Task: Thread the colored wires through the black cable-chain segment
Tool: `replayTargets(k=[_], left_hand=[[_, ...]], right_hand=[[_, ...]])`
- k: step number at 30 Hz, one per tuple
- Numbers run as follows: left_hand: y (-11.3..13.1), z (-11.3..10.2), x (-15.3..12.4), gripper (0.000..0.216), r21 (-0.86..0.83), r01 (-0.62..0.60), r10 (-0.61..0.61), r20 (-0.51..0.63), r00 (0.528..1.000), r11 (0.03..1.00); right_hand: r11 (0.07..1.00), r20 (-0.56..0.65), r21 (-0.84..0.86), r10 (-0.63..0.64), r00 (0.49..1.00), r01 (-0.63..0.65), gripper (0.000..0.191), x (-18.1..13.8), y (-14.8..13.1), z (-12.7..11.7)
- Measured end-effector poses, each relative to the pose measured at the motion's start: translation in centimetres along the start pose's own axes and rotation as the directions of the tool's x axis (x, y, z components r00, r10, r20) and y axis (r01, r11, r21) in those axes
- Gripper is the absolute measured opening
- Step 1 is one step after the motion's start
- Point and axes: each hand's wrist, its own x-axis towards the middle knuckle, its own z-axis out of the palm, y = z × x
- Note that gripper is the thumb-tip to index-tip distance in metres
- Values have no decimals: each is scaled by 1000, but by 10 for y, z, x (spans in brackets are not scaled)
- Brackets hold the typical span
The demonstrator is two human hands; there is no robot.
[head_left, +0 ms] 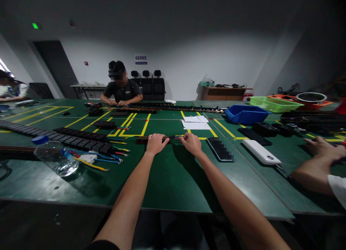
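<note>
My left hand [156, 144] lies over a dark strip with coppery lines [142, 139], fingers curled over its far side and thumb along the near side. Coloured wires [176, 137] run from the strip's right end towards my right hand [192, 144]. That hand is closed, its fingertips pinched on the wires; the exact grip is too small to make out. Left of my hands lie black segmented block strips [94, 144], with blue, red and yellow wires [100, 159] ending in ring terminals.
A water bottle [55, 158] stands at left. A phone [220, 149], white power bank [261, 152], papers [196, 122] and blue bin [244, 114] lie to the right. A co-worker's hand [324, 150] reaches in at far right; another person [121, 86] works across the table.
</note>
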Motion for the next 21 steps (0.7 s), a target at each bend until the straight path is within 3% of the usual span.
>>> replayTargets(k=[4, 10, 14, 21], left_hand=[[0, -1, 0, 55, -3, 1, -1, 4, 1000, 1000], [0, -5, -1, 56, -25, 9, -8, 35, 999, 1000], [0, -5, -1, 57, -35, 11, -10, 34, 999, 999], [-2, -1, -1, 55, -37, 8, -8, 0, 1000, 999]], right_hand=[[1000, 26, -26, 3, 1000, -2, 30, -2, 0, -4], [986, 145, -14, 167, 975, -167, 59, 5, 15, -3], [990, 96, 50, 129, 987, -134, 49, 8, 21, 5], [978, -105, 207, 60, 993, -37, 29, 12, 25, 19]])
